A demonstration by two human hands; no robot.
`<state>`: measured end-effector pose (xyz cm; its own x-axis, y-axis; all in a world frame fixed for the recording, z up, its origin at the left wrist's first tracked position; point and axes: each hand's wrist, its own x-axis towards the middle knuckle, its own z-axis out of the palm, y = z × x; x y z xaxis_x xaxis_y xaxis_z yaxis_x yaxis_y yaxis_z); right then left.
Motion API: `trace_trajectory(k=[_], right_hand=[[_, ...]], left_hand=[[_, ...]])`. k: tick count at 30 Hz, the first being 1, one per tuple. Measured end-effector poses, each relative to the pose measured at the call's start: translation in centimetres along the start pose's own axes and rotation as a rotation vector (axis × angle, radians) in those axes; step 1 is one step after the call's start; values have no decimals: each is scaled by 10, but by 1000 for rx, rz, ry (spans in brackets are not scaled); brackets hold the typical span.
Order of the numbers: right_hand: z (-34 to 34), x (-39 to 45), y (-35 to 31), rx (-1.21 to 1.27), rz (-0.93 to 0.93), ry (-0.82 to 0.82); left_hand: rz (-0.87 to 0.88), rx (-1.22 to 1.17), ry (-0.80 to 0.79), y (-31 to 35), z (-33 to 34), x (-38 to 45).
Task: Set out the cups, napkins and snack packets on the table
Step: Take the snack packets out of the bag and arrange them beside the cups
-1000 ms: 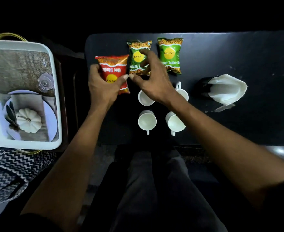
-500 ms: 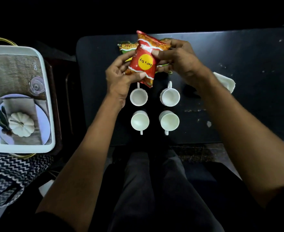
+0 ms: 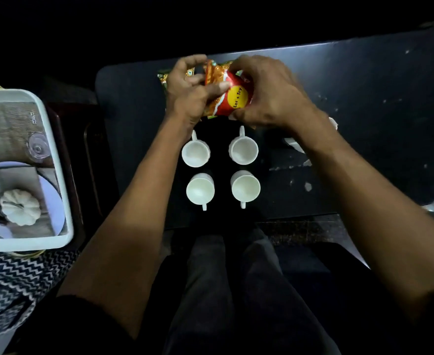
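Both hands hold a red snack packet with a yellow circle above the far part of the black table. My left hand grips its left side and my right hand grips its right side. A green snack packet lies on the table behind my left hand, mostly hidden. Several white cups stand in a square below the hands: two at the back and two at the front. White napkins in a dark holder peek out behind my right forearm.
A white tray stands on a side stand at the left, holding a plate, a white pumpkin ornament and a clear glass. A zigzag-patterned cloth lies below it. My legs are at the table's near edge.
Both hands lifted the red packet off the table's left side and turned it upright; now they grip it more tightly and it looks crumpled. The view shifted right.
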<state>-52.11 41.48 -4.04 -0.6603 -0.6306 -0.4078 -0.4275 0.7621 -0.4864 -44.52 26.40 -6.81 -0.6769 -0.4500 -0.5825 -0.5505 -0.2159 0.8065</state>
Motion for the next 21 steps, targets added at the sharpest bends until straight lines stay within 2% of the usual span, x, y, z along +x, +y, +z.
trace_trajectory(k=[4, 8, 10, 13, 17, 21], right_hand=[[1, 11, 18, 121, 367, 155], [11, 26, 44, 270, 645, 252], [20, 31, 49, 298, 695, 243], [37, 35, 49, 240, 711, 152], [48, 41, 49, 176, 705, 133], [49, 42, 56, 175, 677, 137]], left_hand=[[30, 17, 96, -4, 7, 20], [155, 505, 261, -21, -10, 29], [164, 716, 224, -31, -20, 32], [88, 915, 93, -40, -33, 39], [51, 1033, -38, -52, -50, 49], [98, 1055, -67, -58, -59, 56]])
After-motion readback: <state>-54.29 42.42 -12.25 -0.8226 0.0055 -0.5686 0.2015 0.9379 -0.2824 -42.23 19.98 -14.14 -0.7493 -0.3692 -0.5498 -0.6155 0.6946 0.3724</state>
